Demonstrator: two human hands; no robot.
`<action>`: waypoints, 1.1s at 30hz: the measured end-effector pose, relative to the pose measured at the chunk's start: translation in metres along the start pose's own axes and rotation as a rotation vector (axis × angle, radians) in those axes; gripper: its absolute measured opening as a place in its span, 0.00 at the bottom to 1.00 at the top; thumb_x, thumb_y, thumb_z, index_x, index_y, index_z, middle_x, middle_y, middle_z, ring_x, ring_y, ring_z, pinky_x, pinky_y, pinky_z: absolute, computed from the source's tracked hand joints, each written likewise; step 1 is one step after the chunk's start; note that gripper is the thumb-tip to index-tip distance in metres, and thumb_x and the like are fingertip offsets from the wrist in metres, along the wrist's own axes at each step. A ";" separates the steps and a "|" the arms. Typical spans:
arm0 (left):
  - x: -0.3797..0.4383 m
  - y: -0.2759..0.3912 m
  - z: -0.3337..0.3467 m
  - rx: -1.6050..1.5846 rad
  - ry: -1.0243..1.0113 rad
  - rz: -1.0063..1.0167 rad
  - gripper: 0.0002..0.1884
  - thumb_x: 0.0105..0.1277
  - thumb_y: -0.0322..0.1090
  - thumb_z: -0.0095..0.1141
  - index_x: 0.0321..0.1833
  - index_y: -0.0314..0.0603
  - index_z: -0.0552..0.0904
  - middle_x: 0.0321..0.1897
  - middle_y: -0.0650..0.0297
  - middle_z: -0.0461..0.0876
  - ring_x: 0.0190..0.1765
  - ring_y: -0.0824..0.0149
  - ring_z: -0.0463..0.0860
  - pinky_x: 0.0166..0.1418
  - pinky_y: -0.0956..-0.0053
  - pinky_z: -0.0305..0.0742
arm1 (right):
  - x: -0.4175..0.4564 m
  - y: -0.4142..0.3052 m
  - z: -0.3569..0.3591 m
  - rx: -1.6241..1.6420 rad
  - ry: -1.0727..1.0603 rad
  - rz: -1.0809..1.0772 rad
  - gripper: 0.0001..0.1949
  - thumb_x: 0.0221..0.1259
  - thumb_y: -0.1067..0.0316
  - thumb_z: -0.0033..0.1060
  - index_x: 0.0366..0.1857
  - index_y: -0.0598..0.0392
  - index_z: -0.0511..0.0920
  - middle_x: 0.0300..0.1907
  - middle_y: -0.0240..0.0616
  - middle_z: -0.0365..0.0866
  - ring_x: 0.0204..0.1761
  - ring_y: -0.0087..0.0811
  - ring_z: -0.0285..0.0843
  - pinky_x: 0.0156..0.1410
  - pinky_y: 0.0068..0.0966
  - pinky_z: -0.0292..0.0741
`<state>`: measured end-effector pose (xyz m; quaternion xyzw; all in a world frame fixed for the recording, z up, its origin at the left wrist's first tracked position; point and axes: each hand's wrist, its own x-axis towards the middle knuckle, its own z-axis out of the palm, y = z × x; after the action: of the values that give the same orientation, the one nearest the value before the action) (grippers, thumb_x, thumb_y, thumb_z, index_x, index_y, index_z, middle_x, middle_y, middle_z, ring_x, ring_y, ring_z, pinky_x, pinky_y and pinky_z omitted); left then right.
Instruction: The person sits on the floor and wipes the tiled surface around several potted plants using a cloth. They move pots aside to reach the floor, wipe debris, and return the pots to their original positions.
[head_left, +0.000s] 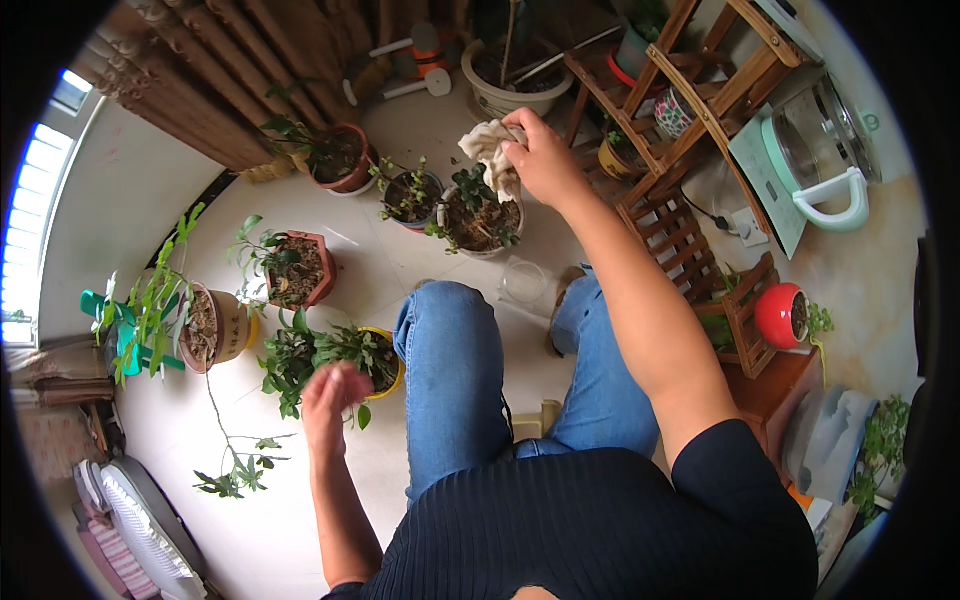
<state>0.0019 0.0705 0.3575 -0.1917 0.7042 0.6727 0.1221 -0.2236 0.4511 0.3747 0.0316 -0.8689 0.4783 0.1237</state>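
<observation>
My right hand (541, 159) grips a crumpled off-white cloth (495, 154) and holds it out in front of me. Below the cloth stands a round pale pot (484, 225) with dry soil and a leafy plant, beside a dark pot (412, 196) holding a small plant. Motion blurs my left hand (331, 401), raised at the left of my knee; whether its fingers hold anything is unclear. Nearest to it is a yellow-rimmed pot (391, 379) with a leafy green plant (352, 349), partly covered by the hand in this view.
Around me stand a hexagonal terracotta pot (322, 270), a tall brown pot (225, 326) and a red-brown pot (352, 161). To the right rises a wooden plant rack (667, 232), with a red pot (780, 315) and a mint-handled glass kettle (832, 199). Brown curtains (217, 82) hang ahead left.
</observation>
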 end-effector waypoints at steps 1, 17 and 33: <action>0.005 0.033 0.018 -0.058 0.006 0.125 0.17 0.77 0.43 0.51 0.55 0.36 0.81 0.40 0.58 0.88 0.42 0.65 0.88 0.51 0.70 0.82 | 0.000 0.000 0.000 0.181 -0.045 0.028 0.13 0.64 0.72 0.57 0.51 0.58 0.74 0.44 0.46 0.83 0.48 0.38 0.82 0.55 0.33 0.76; 0.210 0.135 0.244 -0.829 -0.183 0.072 0.19 0.72 0.32 0.38 0.58 0.33 0.78 0.52 0.51 0.82 0.53 0.51 0.83 0.57 0.52 0.80 | -0.025 -0.024 -0.032 -0.341 0.072 -0.201 0.22 0.65 0.58 0.63 0.56 0.62 0.76 0.54 0.56 0.80 0.58 0.51 0.78 0.63 0.42 0.75; 0.243 0.163 0.159 -1.086 -0.173 0.165 0.19 0.70 0.33 0.40 0.55 0.29 0.79 0.53 0.49 0.81 0.57 0.48 0.81 0.63 0.45 0.77 | -0.136 -0.232 -0.054 -0.033 -0.160 -0.374 0.09 0.53 0.73 0.69 0.20 0.54 0.76 0.19 0.37 0.72 0.24 0.37 0.73 0.31 0.29 0.73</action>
<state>-0.3001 0.2060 0.3893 -0.1152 0.2562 0.9597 0.0100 -0.0418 0.3622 0.5597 0.2282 -0.8627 0.4286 0.1414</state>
